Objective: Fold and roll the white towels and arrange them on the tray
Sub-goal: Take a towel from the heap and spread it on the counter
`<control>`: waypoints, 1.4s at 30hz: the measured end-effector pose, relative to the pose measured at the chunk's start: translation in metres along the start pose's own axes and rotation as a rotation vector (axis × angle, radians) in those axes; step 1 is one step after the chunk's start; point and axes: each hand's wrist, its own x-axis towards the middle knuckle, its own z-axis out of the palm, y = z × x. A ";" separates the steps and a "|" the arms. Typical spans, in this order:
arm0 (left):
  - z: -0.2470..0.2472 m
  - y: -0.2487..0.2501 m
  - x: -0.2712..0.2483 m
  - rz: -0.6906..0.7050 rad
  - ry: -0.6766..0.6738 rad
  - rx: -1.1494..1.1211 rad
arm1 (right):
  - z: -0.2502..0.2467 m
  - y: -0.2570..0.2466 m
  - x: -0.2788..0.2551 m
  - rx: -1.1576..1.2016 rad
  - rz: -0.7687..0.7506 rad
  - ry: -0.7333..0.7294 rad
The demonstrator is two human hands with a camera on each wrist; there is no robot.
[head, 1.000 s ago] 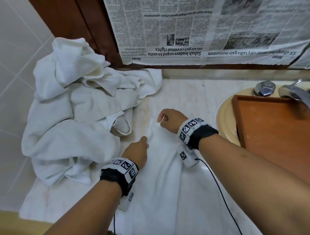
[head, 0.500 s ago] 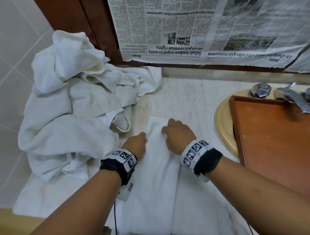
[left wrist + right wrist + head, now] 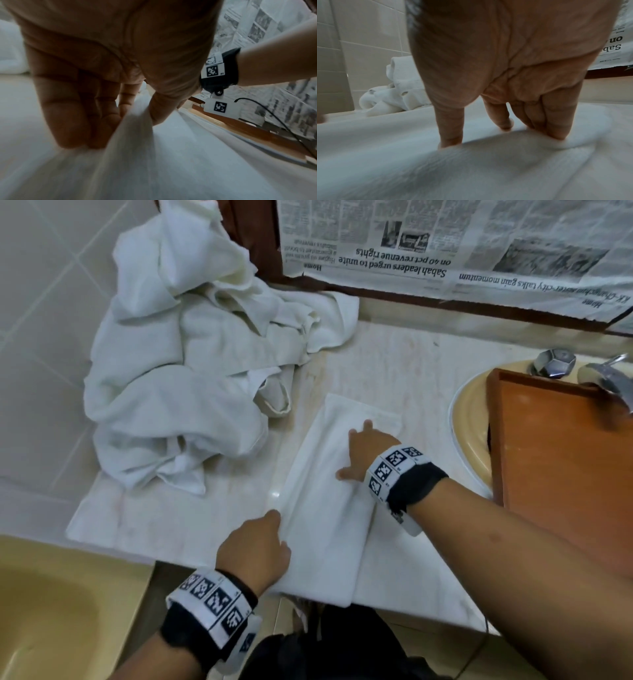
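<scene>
A long folded towel lies flat on the counter, with its near end at the front edge. The left hand is at the towel's left side, near the front. In the left wrist view its thumb and fingers pinch a ridge of the cloth between them. The right hand lies on top of the towel, farther back. Its fingers are straight and spread, and the tips press down into the cloth. It holds nothing. A pile of loose white towels sits at the back left of the counter, against the tiled wall. The pile is apart from the folded towel. A brown tray rests over the yellow sink on the right, near the towel but not touching it. A tap and a shiny knob stand behind the tray. Newspaper hangs upside down on the wall behind the counter. Both wrists wear black bands with black and white square marks.
</scene>
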 end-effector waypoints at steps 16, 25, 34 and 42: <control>0.030 -0.067 -0.051 -0.172 0.130 -0.431 | 0.012 0.001 -0.001 0.006 0.014 0.024; 0.011 -0.022 -0.028 0.143 0.246 -0.006 | 0.013 0.003 -0.003 0.015 0.000 0.006; 0.008 0.031 0.037 0.338 0.064 0.217 | -0.007 0.019 0.029 0.118 -0.058 0.348; -0.003 0.045 0.063 0.331 0.012 0.258 | -0.043 0.039 0.071 0.228 -0.081 0.188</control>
